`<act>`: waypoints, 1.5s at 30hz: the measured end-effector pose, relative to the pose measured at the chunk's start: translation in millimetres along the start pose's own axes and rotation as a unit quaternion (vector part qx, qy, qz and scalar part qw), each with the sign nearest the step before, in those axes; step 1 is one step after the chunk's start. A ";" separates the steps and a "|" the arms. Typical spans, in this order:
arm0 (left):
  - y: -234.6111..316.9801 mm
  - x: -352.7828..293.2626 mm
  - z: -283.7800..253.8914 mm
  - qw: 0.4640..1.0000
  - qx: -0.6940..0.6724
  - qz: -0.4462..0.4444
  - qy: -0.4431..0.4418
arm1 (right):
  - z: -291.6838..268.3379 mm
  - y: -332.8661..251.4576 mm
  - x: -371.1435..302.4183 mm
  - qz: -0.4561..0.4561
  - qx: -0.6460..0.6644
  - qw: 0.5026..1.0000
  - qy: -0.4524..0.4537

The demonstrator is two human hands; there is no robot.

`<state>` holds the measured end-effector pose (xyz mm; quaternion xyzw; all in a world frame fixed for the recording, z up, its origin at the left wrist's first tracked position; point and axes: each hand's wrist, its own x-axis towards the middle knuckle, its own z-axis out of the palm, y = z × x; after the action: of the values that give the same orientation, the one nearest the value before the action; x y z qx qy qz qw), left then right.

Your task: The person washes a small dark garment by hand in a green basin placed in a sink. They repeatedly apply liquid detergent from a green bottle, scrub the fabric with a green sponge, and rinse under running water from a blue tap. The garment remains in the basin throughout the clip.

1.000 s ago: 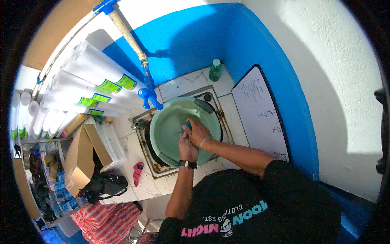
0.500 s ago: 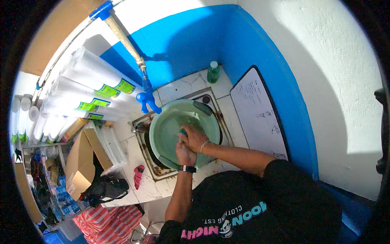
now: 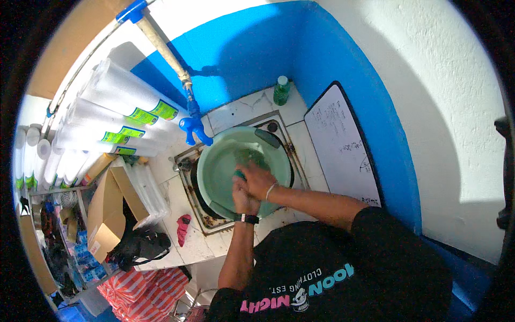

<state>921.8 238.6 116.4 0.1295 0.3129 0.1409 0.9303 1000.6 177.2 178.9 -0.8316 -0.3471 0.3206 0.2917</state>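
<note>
Over a pale green basin [image 3: 207, 177] with water in it, my two hands are pressed together. My left hand [image 3: 244, 198] is closed, its wrist with a dark watch band near the basin's front rim. Slightly blurred, my right hand [image 3: 258, 181] wraps over it from the right. Between the fingers shows a small dark green piece [image 3: 240, 174], its kind too small to tell and mostly covered. Just beyond the right hand, a murky greenish patch [image 3: 252, 156] shows in the water. The basin sits on a stained metal sink [image 3: 214, 228].
A blue tap [image 3: 194, 130] hangs at the basin's far left. Behind stands a green bottle [image 3: 281, 91]; a whiteboard [image 3: 343, 145] leans right. At left are white foam rolls [image 3: 129, 96], a cardboard box [image 3: 110, 214], a black bag [image 3: 142, 247] and a pink cloth [image 3: 183, 229].
Both hands stay clasped over the basin, with the right hand shifted slightly and now more blurred. The view has tilted a little. Nothing has been let go.
</note>
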 end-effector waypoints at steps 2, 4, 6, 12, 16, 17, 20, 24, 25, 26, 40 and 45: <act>0.9 5.8 -4.0 0.993 0.107 0.050 -0.017 | -1.0 4.4 4.9 0.030 0.074 0.993 0.084; 3.6 6.9 -10.3 0.988 0.109 0.090 -0.061 | 1.1 4.6 4.8 -0.036 0.002 0.993 0.116; 7.7 5.5 -19.4 0.986 0.051 0.038 -0.154 | 2.5 2.2 3.1 -0.106 -0.043 0.989 0.090; 0.8 15.1 -35.5 0.880 0.446 0.128 0.097 | -2.3 -10.6 -0.9 0.039 0.090 0.995 -0.013; 6.8 7.9 -29.5 0.999 0.031 0.021 0.014 | 4.8 -2.7 -6.3 -0.044 0.011 0.996 0.073; 7.8 5.1 -22.7 0.998 0.062 0.019 0.009 | 7.1 -0.7 -7.5 -0.017 0.033 0.992 0.121; 8.3 -2.4 -0.7 0.910 0.342 0.200 0.119 | 13.7 5.3 -9.7 -0.082 -0.033 0.989 0.117; 3.8 -1.8 10.2 0.991 0.096 0.073 0.067 | 16.2 8.6 -3.8 -0.024 0.057 0.992 0.109; 4.7 0.8 8.2 0.989 0.096 0.069 0.089 | 16.8 7.8 -2.2 0.001 0.069 0.988 0.136; 5.4 5.9 5.1 0.990 0.093 0.067 0.086 | 16.0 7.4 1.2 0.003 0.082 0.976 0.200; -1.7 10.9 -9.6 0.984 0.056 0.072 -0.151 | 10.0 5.1 6.0 -0.067 0.052 0.990 0.112; 1.0 8.0 -14.5 0.987 0.020 0.071 -0.140 | 2.0 4.3 7.5 -0.041 -0.029 0.997 0.062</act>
<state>918.7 244.5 101.1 0.1884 0.1729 0.1805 0.9497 1005.0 180.9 172.1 -0.8429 -0.3717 0.2460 0.3013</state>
